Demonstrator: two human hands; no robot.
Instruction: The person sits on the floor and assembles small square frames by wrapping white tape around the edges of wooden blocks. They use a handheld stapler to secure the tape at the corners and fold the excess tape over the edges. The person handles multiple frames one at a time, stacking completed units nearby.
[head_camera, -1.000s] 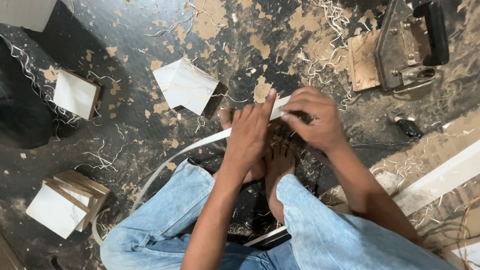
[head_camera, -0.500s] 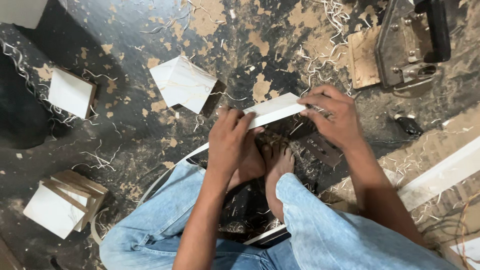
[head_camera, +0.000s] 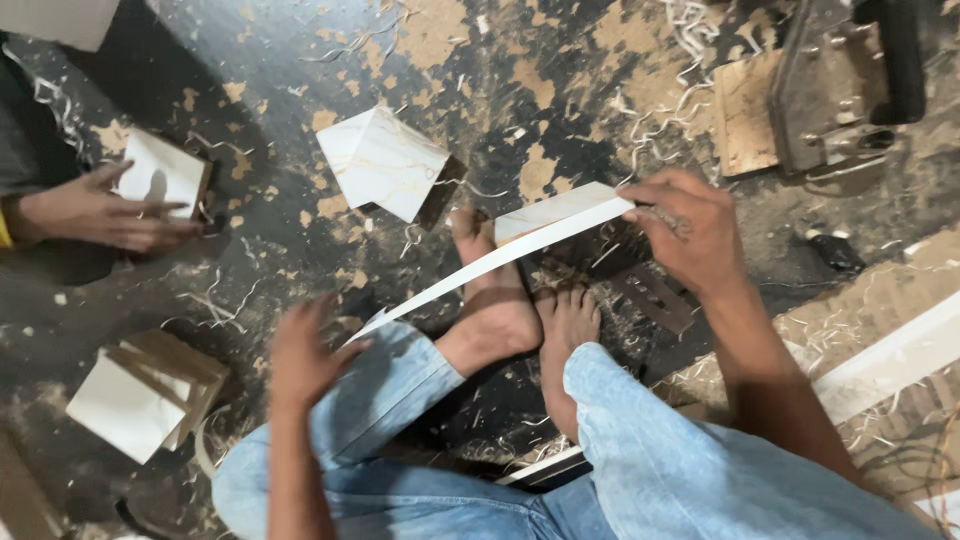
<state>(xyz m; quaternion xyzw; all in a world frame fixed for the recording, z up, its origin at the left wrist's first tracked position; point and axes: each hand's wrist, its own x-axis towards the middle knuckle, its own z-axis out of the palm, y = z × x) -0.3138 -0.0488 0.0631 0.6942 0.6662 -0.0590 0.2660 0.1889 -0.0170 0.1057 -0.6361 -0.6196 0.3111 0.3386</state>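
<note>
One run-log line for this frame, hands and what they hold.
right hand: pinching end of white strip | left hand: open, blurred, off strip | feet: under strip | another person's hand: on small box

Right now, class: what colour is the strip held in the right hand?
White; the strip shows best in the head view.

Right hand (head_camera: 690, 235) sitting at 2 o'clock, fingers curled and pinching, wrist bent, forearm running down to 4 o'clock. Left hand (head_camera: 300, 355) hovering at 8 o'clock, blurred, fingers spread loose and gripping nothing, forearm dropping to 6 o'clock. Hands sitting well apart, both bare.
</note>
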